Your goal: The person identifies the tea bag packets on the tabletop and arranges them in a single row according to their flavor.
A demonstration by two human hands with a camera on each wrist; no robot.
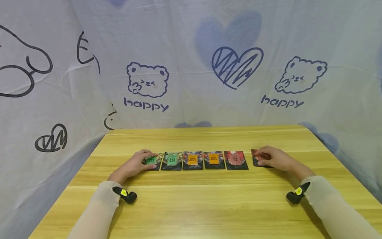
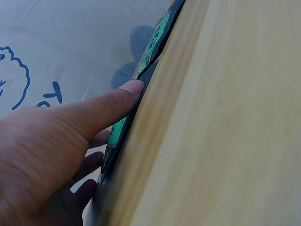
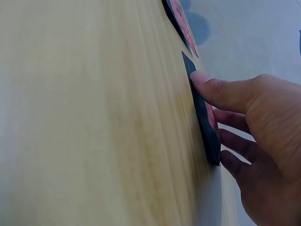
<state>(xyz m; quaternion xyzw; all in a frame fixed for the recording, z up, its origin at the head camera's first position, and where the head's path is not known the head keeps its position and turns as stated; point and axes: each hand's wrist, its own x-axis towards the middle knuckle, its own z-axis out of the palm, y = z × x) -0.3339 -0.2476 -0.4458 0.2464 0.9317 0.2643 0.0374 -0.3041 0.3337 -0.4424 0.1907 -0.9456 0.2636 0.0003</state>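
Note:
Six flat dark packets with coloured labels lie across the table in the head view. My left hand [image 1: 138, 163] grips the leftmost green-labelled packet [image 1: 151, 160], thumb at its near edge and fingers toward its far side. At the right end, my right hand [image 1: 276, 158] holds a red-labelled packet [image 3: 203, 115] between thumb and fingers, partly covering it. Between the hands lie another green-labelled packet [image 1: 171, 161], two orange-labelled packets [image 1: 193, 160] and a second red-labelled packet [image 1: 236, 160]. A gap separates the two red-labelled packets.
The wooden table [image 1: 203, 202] has its far edge close to a white cloth [image 1: 191, 83] printed with bears and hearts. More cloth hangs along the left side. A small black camera is strapped at each wrist.

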